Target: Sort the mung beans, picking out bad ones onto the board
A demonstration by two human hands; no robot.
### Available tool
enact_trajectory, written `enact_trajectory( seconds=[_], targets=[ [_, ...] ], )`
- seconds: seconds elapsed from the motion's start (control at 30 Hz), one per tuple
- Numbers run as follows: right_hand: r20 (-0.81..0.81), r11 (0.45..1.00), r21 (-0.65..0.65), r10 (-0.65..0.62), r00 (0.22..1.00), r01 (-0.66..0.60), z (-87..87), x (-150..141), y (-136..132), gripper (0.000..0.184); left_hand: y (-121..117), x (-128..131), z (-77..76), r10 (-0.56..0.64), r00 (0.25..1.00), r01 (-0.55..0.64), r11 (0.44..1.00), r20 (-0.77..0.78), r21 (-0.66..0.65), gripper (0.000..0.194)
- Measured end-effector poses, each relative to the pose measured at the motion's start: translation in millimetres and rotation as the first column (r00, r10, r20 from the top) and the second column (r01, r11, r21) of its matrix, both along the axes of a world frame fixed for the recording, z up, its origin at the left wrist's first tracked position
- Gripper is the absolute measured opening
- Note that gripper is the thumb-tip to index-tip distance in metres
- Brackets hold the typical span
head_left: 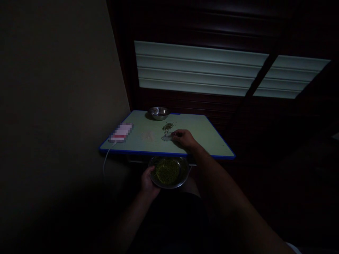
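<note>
My left hand (148,181) grips the left rim of a metal bowl (182,181), thumb over the edge. This bowl is just below the table's front edge and has many small green beans (167,171) in it. Over the tabletop, my right hand (184,137) is closed in a pinch on a pale, see-through spoon (166,138), its wide end low over the surface. Just beyond the spoon lies a loose heap of small dark grains (167,126). Left of it is a faint whitish patch of grains (148,135), too dim to make out well.
A smaller metal bowl (159,113) stands at the back of the pale, blue-edged table (206,141). A phone (122,132) lies at the left, its white cable (106,158) hanging over the front edge. Behind is a dark slatted door (190,68); a wall (66,88) rises at left.
</note>
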State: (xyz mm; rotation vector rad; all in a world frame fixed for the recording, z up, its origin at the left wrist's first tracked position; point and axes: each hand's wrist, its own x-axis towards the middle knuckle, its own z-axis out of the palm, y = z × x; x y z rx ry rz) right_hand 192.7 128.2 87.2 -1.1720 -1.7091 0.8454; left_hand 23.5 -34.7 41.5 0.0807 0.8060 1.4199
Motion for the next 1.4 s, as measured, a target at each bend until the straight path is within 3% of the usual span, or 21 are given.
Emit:
enact_trajectory(
  seconds=[0.27, 0.6, 0.97, 1.03, 1.13, 1.23, 1.4],
  targets=[
    [0.048, 0.997, -0.032, 0.075, 0.996, -0.073, 3.4, -2.7, -7.6, 0.024, 2.1, -3.5, 0.5, -0.002, 1.0, 0.002, 1.0, 0.015, -0.014, 0.021],
    [0.13, 0.963, -0.137, 0.25, 0.959, -0.232, 26.0, -7.9, -48.6, 0.024, 4.4, -3.3, -3.8, 0.008, 0.999, -0.008, 1.0, 0.041, 0.003, 0.023],
    [0.098, 0.934, -0.194, 0.322, 0.942, -0.299, 33.6, -11.0, -65.0, 0.022, 6.9, -2.1, -5.5, -0.02, 0.998, 0.019, 1.0, 0.051, 0.019, 0.025],
    [0.075, 0.956, -0.166, 0.258, 0.963, -0.243, 30.1, -10.1, -58.3, 0.021, 6.9, -2.2, -6.2, -0.019, 0.998, 0.018, 1.0, 0.063, 0.015, 0.025],
    [0.057, 0.998, -0.064, 0.021, 0.998, -0.018, 20.3, -8.4, -39.1, 0.016, 6.4, -2.2, -6.7, -0.007, 0.998, 0.006, 1.0, 0.057, 0.014, 0.025],
    [0.035, 0.981, 0.013, -0.194, 0.98, 0.193, 11.4, -7.4, -17.6, 0.016, 5.9, -2.3, -6.7, -0.019, 0.999, 0.018, 1.0, 0.048, 0.017, 0.027],
    [0.171, 0.944, 0.132, -0.323, 0.931, 0.303, 12.4, -10.0, 1.5, 0.017, 5.5, -2.7, -5.8, -0.002, 0.999, 0.001, 1.0, 0.039, 0.018, 0.025]
  ],
)
